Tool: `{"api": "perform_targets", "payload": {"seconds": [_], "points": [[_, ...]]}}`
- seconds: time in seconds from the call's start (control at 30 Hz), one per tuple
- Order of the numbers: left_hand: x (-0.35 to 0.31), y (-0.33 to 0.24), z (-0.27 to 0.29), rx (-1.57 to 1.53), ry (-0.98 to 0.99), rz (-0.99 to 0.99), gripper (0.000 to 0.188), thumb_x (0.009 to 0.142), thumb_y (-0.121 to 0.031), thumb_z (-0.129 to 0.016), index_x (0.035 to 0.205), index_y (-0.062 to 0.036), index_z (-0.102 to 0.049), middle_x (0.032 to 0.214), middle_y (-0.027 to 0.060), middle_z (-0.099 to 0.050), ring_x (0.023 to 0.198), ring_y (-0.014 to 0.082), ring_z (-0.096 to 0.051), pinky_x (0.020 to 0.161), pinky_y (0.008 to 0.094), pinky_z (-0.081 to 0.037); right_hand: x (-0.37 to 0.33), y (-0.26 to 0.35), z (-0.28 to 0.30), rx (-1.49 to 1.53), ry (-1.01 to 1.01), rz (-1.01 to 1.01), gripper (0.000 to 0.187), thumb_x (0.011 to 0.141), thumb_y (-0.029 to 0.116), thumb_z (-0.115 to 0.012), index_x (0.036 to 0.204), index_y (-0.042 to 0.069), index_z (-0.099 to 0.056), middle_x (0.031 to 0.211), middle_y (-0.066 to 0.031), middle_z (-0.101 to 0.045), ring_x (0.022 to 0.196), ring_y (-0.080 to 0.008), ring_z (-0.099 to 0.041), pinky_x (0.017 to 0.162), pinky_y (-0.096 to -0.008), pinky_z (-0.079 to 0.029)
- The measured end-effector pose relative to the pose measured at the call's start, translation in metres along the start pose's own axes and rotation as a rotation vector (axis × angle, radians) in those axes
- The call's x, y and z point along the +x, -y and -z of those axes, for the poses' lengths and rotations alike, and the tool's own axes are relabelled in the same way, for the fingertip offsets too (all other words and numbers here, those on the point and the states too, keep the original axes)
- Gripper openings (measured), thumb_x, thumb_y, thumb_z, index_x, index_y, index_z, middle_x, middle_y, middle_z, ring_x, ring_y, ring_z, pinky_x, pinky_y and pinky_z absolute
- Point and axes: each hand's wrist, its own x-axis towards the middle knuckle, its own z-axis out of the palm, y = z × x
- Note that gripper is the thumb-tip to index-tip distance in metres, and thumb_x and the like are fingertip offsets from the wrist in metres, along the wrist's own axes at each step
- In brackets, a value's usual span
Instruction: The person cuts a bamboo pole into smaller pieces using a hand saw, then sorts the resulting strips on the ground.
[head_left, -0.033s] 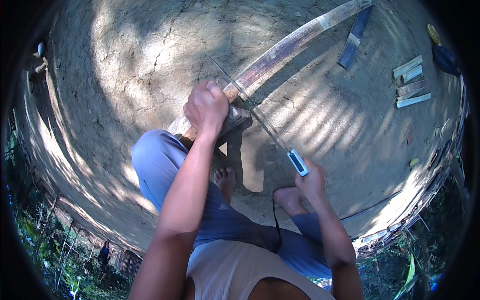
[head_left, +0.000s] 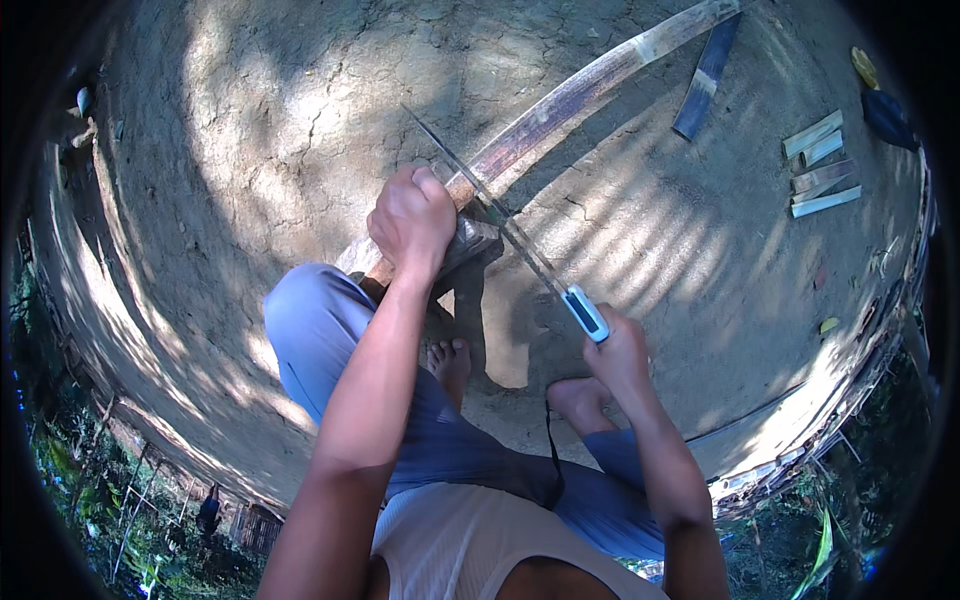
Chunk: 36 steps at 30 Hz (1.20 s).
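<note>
A long split bamboo piece (head_left: 560,108) runs from the far right down toward my left knee. My left hand (head_left: 412,215) is closed round its near end, pressing it over a low wooden block (head_left: 476,236). Just beyond that hand, a handsaw (head_left: 585,313) lies with its thin blade across the bamboo. My right hand (head_left: 618,355) grips the saw's handle, which is light blue with a dark inset. The blade's tip sticks out past the bamboo's far left side. Whether the teeth have cut in is too small to tell.
A dark bamboo strip (head_left: 708,80) lies near the far end of the long piece. Several short cut bamboo pieces (head_left: 825,200) rest on the earth floor (head_left: 300,120) at right, with a dark object (head_left: 888,120) behind them. My bare feet (head_left: 578,402) are below the block.
The saw has slid forward and to the left across the bamboo, its tip reaching farther out, and my right hand has moved with it. My left hand and the bamboo have stayed nearly still.
</note>
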Motion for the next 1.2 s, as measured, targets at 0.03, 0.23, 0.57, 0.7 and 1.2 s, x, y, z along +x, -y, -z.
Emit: {"api": "perform_targets", "payload": {"seconds": [0.03, 0.23, 0.57, 0.7, 1.2], "points": [[0.001, -0.001, -0.004, -0.017, -0.030, -0.019, 0.043, 0.095, -0.033, -0.041, 0.107, -0.0086, -0.075, 0.106, 0.0235, -0.072, 0.104, 0.0436, -0.067, 0.093, 0.0501, -0.049, 0.019, 0.026, 0.002, -0.041, 0.010, 0.013, 0.024, 0.077, 0.009, -0.072, 0.100, 0.006, -0.065, 0.086, -0.0231, -0.070, 0.086, -0.0423, -0.070, 0.077, -0.0532, -0.055], [-0.002, -0.003, 0.003, -0.033, -0.113, -0.029, 0.042, 0.093, -0.032, -0.044, 0.094, -0.0051, -0.075, 0.097, 0.0251, -0.072, 0.094, 0.0452, -0.068, 0.086, 0.0519, -0.051, 0.008, -0.026, -0.047, 0.058, -0.121, 0.081, 0.021, 0.079, 0.011, -0.073, 0.098, 0.005, -0.066, 0.086, -0.0215, -0.071, 0.085, -0.0417, -0.071, 0.078, -0.0523, -0.055], [0.002, 0.000, 0.002, 0.000, -0.050, 0.001, 0.043, 0.094, -0.034, -0.043, 0.099, -0.0058, -0.076, 0.098, 0.0253, -0.072, 0.096, 0.0466, -0.068, 0.088, 0.0524, -0.051, 0.042, 0.018, -0.031, 0.005, -0.092, 0.069, 0.018, 0.079, 0.010, -0.070, 0.095, 0.005, -0.067, 0.083, -0.0221, -0.070, 0.083, -0.0422, -0.070, 0.074, -0.0504, -0.055], [0.000, -0.002, -0.004, 0.012, -0.059, -0.009, 0.044, 0.093, -0.033, -0.042, 0.103, -0.0060, -0.076, 0.101, 0.0255, -0.072, 0.097, 0.0461, -0.068, 0.089, 0.0527, -0.050, -0.025, -0.097, -0.050, 0.206, -0.106, 0.043, 0.022, 0.076, 0.008, -0.071, 0.097, 0.006, -0.066, 0.084, -0.0207, -0.071, 0.084, -0.0403, -0.071, 0.075, -0.0524, -0.055], [-0.003, -0.001, -0.003, -0.015, -0.090, -0.019, 0.044, 0.092, -0.032, -0.042, 0.099, -0.0057, -0.076, 0.099, 0.0266, -0.071, 0.095, 0.0469, -0.068, 0.087, 0.0535, -0.051, -0.047, -0.032, -0.005, 0.079, -0.103, 0.116, 0.021, 0.082, 0.004, -0.066, 0.103, 0.004, -0.071, 0.077, -0.0238, -0.068, 0.076, -0.0427, -0.069, 0.072, -0.0488, -0.055]]}}
